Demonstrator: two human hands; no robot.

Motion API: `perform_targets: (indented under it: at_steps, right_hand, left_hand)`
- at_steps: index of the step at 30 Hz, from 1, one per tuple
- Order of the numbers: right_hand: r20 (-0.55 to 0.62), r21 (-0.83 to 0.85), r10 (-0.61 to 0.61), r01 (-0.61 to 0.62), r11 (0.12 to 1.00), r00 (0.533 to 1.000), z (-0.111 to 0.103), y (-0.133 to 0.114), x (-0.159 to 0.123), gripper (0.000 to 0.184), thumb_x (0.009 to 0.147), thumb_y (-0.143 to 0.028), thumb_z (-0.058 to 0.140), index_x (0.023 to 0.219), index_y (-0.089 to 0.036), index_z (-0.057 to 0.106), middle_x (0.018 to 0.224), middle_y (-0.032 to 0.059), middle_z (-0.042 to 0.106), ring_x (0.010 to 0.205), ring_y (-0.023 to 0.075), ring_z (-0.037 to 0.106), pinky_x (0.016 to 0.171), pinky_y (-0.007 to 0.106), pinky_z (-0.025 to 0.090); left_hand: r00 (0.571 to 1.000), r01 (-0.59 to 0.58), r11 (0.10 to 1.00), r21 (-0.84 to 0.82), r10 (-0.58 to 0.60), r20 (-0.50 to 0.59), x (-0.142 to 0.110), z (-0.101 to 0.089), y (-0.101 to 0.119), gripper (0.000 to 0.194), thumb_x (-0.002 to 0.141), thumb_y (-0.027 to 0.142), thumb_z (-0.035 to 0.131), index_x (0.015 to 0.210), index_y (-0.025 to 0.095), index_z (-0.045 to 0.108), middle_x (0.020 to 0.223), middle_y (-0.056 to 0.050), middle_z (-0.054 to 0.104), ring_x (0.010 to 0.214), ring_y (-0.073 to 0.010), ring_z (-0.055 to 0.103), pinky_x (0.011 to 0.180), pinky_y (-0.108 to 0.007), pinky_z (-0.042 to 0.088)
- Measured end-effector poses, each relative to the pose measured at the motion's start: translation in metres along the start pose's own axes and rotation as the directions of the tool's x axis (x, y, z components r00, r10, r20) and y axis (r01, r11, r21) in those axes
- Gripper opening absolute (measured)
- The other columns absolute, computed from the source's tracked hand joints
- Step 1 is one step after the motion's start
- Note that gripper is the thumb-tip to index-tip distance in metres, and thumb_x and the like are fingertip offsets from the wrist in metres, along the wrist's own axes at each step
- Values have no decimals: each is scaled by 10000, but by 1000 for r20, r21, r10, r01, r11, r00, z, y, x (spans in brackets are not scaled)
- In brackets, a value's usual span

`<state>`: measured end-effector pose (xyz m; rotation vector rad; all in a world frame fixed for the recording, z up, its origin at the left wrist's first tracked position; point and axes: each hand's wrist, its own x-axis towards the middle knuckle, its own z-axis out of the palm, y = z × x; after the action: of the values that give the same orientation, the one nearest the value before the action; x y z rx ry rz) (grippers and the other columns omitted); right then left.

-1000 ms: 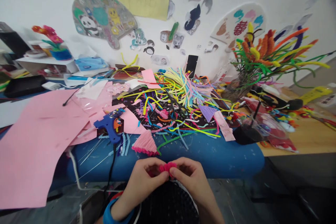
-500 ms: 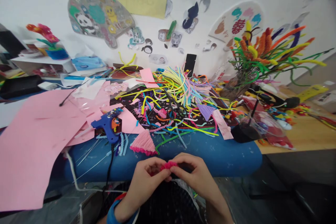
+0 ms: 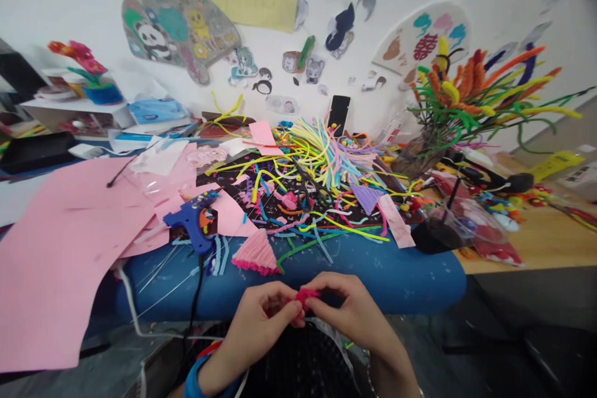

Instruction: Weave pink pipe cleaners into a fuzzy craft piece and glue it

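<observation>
At the lower middle of the frame, the pink piece [image 3: 306, 298] is pinched by the fingers of the left hand [image 3: 263, 317] and right hand [image 3: 347, 311], lying between them, roughly crosswise; neither hand is clearly nearer.

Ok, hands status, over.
Left hand and right hand: fingers pinching the dark pink fuzzy piece between them. Pink fuzzy wedge just beyond, on the blue surface; nothing blocking.
</observation>
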<state>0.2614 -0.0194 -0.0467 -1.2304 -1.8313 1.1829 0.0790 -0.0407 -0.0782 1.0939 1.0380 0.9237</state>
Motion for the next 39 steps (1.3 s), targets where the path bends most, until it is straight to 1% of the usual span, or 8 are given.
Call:
perform_targets:
  at_steps: [7,12,17,22,25,28,32,39]
  right_hand:
    - [-62,112,80,-73,991,995,4,5,-1,79,772,-253,727,808,-223,791,806,23,797,740,190,730,701,278,570]
    - [-105,299,203,-164,940,974,6,9,-2,234,692,-264,794,918,-204,781,707,6,776,630,158,711,645,258,571]
    - [-74,374,200,-158,914,977,7,7,-3,126,728,-307,775,788,-196,784,777,37,792,698,169,729,672,253,572]
    - [-83,413,226,-173,894,971,14,10,-4,77,716,-264,782,766,-205,783,765,27,788,692,168,722,664,251,572]
    - [-169,449,230,-133,884,958,17,14,-4,66,671,-246,808,707,-202,772,731,25,784,670,164,717,650,240,568]
    - [-202,469,207,-91,879,957,19,16,-2,67,657,-239,814,697,-204,773,719,23,782,659,160,715,647,234,567]
    - [-231,444,204,-83,892,951,24,15,-3,91,651,-242,815,724,-200,779,713,26,780,639,167,717,638,237,575]
    - [-272,313,175,-85,946,946,35,7,-8,116,697,-241,778,809,-225,801,760,27,793,680,183,735,653,235,582]
  left_hand:
    - [999,-36,998,56,37,-18,1,-1,-3,182,837,317,672,854,145,732,720,-53,762,673,-180,726,674,-265,564]
    - [996,-75,988,132,81,-38,2,-1,-2,159,850,293,655,876,166,745,740,-46,771,687,-177,727,675,-248,558]
    - [996,-57,996,70,61,-63,1,1,-3,161,830,302,676,878,160,734,737,-45,767,666,-178,730,657,-248,565]
    - [995,-65,998,-4,65,-82,0,1,-5,481,785,242,734,1239,192,584,750,-3,766,703,-161,730,711,-245,560]
    - [999,-39,996,-85,37,-22,-1,-1,-2,563,785,238,746,1291,203,502,813,-9,777,758,-161,739,754,-250,558]
    - [1000,-7,985,-171,6,-7,0,-4,0,417,814,288,720,1177,187,542,776,-14,773,748,-174,749,758,-269,570]
    - [998,-44,996,-78,39,-57,0,-7,-1,158,795,288,731,857,155,672,733,-30,762,705,-163,731,707,-236,566]
    - [980,-110,994,27,113,-166,1,-6,4,109,771,268,716,766,161,733,671,-20,743,626,-151,697,624,-217,559]
